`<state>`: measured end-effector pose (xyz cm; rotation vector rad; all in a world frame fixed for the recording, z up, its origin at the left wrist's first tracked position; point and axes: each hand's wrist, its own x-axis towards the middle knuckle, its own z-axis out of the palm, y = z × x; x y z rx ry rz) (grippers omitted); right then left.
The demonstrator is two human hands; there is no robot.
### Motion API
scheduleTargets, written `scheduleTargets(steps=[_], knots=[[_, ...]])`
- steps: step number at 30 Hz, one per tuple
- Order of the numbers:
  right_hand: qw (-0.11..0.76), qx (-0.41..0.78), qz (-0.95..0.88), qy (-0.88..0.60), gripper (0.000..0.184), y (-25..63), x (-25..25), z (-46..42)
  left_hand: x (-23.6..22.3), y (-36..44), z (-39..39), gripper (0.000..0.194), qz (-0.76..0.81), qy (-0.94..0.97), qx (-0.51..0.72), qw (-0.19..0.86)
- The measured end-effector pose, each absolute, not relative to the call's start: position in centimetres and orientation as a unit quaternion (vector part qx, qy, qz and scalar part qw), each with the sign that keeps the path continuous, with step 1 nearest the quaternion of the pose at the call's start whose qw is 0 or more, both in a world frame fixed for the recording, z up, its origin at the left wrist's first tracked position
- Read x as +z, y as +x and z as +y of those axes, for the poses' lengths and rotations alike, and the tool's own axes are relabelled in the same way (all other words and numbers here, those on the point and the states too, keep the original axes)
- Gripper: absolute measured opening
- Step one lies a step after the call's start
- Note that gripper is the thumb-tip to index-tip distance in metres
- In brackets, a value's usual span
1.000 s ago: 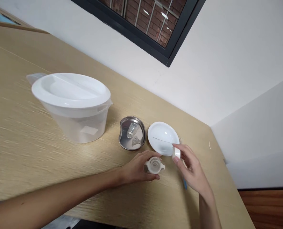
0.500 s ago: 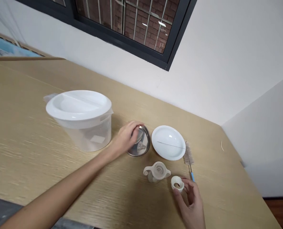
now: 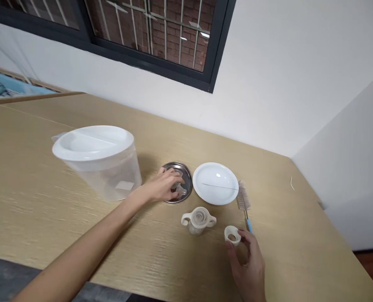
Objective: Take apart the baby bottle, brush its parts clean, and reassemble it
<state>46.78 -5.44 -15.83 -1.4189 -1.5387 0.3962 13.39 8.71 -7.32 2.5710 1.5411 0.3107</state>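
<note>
My left hand [image 3: 165, 185] reaches over a round steel dish [image 3: 189, 184], fingers curved and apart. Beside its fingertips, in the dish, lies a clear bottle nipple [image 3: 181, 191]; another clear piece there is partly hidden by my fingers. My right hand [image 3: 248, 264] pinches a white bottle collar ring [image 3: 232, 235] between thumb and fingers, its opening facing up. Between the hands, a baby bottle [image 3: 198, 221] with two handles stands upright and uncapped.
A white plate [image 3: 216, 197] bears a thin wire-like piece [image 3: 219, 186]. A bottle brush [image 3: 243, 199] with a blue handle end lies to its right. At left stands a translucent bin [image 3: 110, 180] with a white lid [image 3: 93, 142]. A wall and window run behind the table.
My left hand has lowered into the dish, its fingers now by the nipple. My right hand still holds the collar ring, slightly more tilted. The whole view has shifted a little.
</note>
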Motion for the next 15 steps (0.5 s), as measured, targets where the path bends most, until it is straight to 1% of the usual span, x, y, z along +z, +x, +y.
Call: scheduleTargets(steps=[3,5,8,11,13,15], knots=[[0.505,0.191,-0.605,-0.585,0.046,46.8,-15.6,-5.4,-7.9,13.0,9.2,0.027,0.509,0.853,0.072,0.092],[0.545,0.217,-0.575,-0.571,0.053,46.5,-15.1,-5.4,-7.8,13.1,9.2,0.030,0.497,0.853,0.108,0.114],[0.595,0.248,-0.557,-0.523,0.056,46.2,-14.1,-5.2,-6.4,13.9,8.2,0.035,0.453,0.837,0.264,0.160],[0.595,0.234,-0.598,-0.484,0.057,45.9,-12.4,-4.7,-4.2,15.1,6.0,0.030,0.358,0.791,0.439,0.232],[0.577,0.204,-0.633,-0.473,0.059,45.4,-11.1,-4.5,-3.0,15.8,4.3,0.027,0.311,0.779,0.505,0.204],[0.563,0.182,-0.660,-0.464,0.060,44.6,-9.9,-4.3,-2.3,16.4,2.8,0.030,0.262,0.782,0.529,0.200]])
